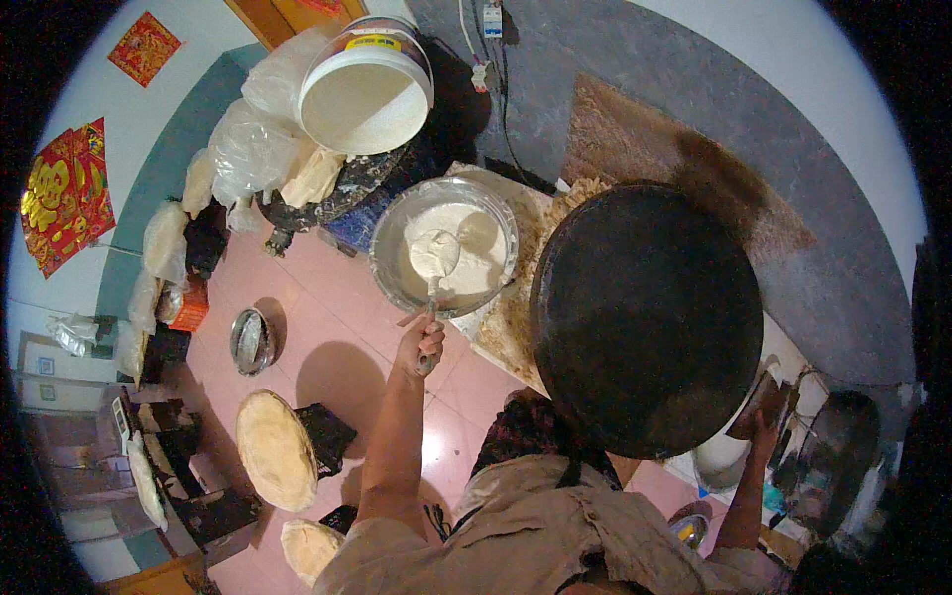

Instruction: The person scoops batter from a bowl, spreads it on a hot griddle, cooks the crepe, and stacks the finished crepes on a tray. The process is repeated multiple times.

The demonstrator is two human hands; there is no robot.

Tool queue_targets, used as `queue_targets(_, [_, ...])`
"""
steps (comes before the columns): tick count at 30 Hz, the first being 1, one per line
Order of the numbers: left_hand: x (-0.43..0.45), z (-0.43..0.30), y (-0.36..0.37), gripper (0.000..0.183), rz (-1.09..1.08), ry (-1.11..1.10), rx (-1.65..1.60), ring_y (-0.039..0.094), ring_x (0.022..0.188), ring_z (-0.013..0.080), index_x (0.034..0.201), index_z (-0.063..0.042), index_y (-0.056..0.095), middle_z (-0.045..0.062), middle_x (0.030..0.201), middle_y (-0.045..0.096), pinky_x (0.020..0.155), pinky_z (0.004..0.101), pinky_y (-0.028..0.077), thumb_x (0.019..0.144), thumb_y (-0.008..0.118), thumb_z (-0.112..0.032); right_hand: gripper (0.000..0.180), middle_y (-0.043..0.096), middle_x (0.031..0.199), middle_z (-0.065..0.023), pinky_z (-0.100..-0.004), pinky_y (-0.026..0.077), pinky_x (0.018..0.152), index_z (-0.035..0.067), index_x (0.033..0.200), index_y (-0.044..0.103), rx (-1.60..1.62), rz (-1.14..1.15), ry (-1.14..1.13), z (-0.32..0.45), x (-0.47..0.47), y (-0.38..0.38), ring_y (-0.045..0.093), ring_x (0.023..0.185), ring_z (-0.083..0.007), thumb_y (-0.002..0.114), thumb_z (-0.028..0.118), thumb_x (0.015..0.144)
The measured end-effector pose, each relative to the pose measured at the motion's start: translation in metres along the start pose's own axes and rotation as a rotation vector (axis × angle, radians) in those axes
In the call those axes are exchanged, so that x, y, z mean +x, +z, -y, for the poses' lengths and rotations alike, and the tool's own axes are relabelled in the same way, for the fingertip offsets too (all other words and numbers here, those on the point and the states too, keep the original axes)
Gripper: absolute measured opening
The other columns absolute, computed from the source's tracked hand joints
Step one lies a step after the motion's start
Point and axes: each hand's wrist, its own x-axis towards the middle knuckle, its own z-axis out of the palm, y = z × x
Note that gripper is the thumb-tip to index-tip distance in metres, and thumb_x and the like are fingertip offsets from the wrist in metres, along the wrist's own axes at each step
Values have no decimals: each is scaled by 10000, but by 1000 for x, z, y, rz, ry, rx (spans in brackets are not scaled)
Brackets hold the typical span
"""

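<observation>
My left hand (422,343) grips the handle of a ladle (434,254) heaped with pale batter. The ladle is over a metal basin (383,271), which holds more batter (483,260). To the right of the basin is a large round black griddle (647,320) with a bare surface. Beyond the griddle's lower right edge, my right hand (763,431) holds a flat brown tool (757,405), perhaps a wooden spreader. A pale container (718,461) sits just under that hand, partly hidden by the griddle.
A white plastic bucket (364,100) lies tipped at the top, beside clear plastic bags (253,149). Stacked thin round flatbreads (277,450) stand at lower left. A small metal bowl (253,341) is on the pink tiled floor (335,297). Wires (506,111) run down the wall.
</observation>
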Motion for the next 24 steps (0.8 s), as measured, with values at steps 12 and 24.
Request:
queue_targets(12, [-38, 11, 99, 112, 98, -210, 141, 319, 387, 51, 903, -133, 409, -6, 672, 398, 288, 168, 273, 1006, 407, -177, 453, 530, 1274, -118, -337, 514, 846, 122, 1282, 568, -381, 12, -573, -13, 19, 7, 577, 1106, -221, 654, 84, 839])
queue_targets(24, [30, 137, 242, 173, 212, -103, 839, 346, 381, 67, 1130, -177, 461, -12, 672, 423, 306, 221, 261, 964, 490, -138, 503, 615, 1187, -144, -357, 438, 930, 31, 1268, 549, 446, 284, -524, 336, 14, 45, 579, 1065, -246, 613, 343, 878])
